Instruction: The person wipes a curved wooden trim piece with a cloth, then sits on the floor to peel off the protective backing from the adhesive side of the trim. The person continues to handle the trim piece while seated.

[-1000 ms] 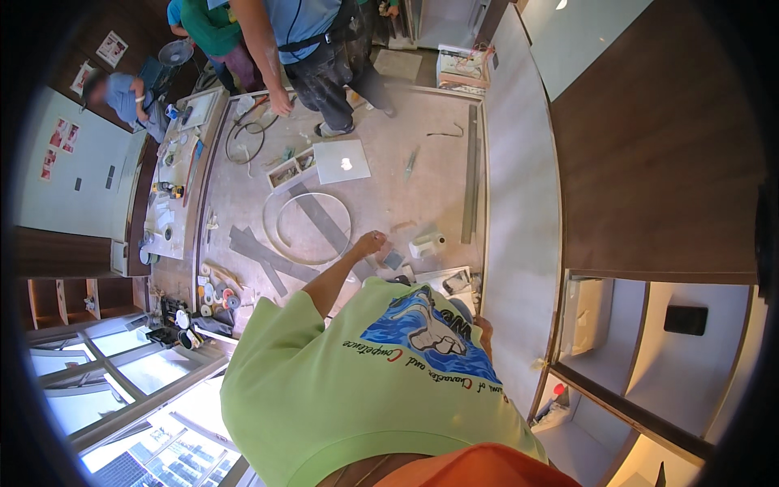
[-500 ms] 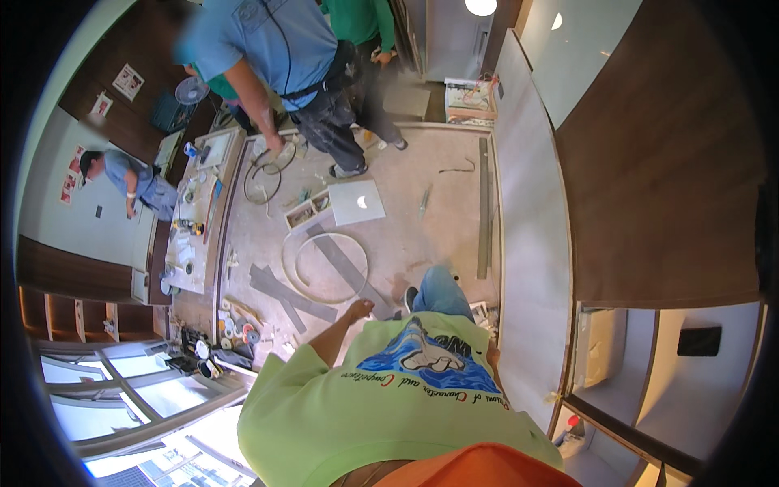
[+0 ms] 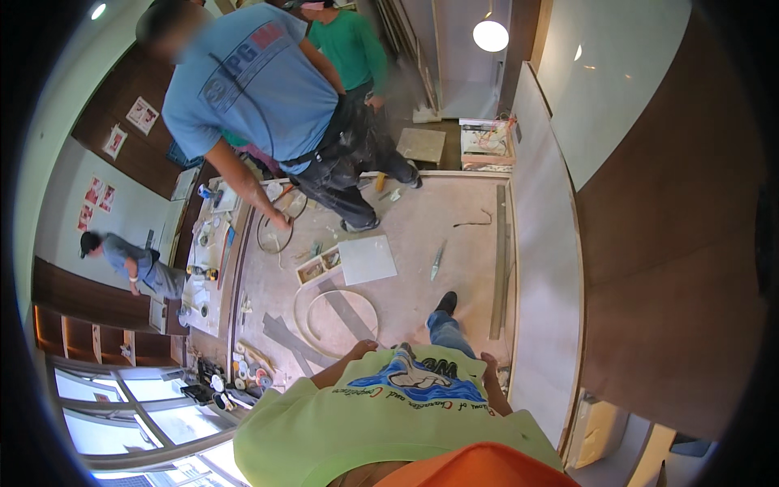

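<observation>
My left hand hangs low beside my light green shirt, nearest to a loosely coiled cream strip on the floor. Its fingers are small and partly covered by the shirt, so I cannot make out their pose. On the other side, my right hand is next to the shirt, near my jeans leg; its fingers do not show clearly. Nothing is visible in either hand. Grey flat strips lie by the coil, and a white square panel sits next to a compartmented box.
A co-worker in a blue shirt stands ahead left, one hand at a dark coiled band. Behind is a person in green. A cluttered workbench runs along the left; long grey strips lie by the right wall panel.
My view has shifted forward, and one foot now shows stepping ahead. My left hand has drawn closer to the shirt; my right hand has come into view. The blue-shirted co-worker appears nearer.
</observation>
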`<state>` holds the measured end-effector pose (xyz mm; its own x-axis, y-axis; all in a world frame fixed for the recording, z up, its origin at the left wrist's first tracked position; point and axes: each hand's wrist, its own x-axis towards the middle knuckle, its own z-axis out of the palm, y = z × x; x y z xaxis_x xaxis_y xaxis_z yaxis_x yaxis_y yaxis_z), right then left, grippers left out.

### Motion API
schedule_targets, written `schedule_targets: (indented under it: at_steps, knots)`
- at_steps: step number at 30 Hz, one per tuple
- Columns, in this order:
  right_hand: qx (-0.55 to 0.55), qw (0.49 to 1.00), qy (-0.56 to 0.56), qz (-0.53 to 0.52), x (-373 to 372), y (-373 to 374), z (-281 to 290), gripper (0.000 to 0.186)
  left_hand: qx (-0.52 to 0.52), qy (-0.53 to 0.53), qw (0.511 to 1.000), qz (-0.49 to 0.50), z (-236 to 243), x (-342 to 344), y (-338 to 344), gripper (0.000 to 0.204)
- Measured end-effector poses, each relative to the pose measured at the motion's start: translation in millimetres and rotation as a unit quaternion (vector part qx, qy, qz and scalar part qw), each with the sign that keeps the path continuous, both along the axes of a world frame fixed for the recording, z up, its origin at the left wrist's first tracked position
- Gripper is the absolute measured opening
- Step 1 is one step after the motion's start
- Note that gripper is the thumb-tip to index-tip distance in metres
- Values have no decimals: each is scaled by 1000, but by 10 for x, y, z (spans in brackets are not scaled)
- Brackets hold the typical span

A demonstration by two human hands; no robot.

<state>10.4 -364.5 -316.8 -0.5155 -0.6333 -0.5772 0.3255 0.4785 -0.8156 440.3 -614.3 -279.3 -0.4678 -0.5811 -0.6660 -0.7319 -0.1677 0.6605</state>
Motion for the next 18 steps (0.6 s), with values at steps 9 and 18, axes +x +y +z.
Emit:
schedule_targets:
  at_steps: [9,18]
  knots:
    - [65,995,-75,-20,-1239,-2190,229,38,-171,16,980,104,595,-1315,-2460,39]
    - [88,987,-115,-71,-1943,-2438,684,50,-213,69,971,80,297,-1806,-2662,38]
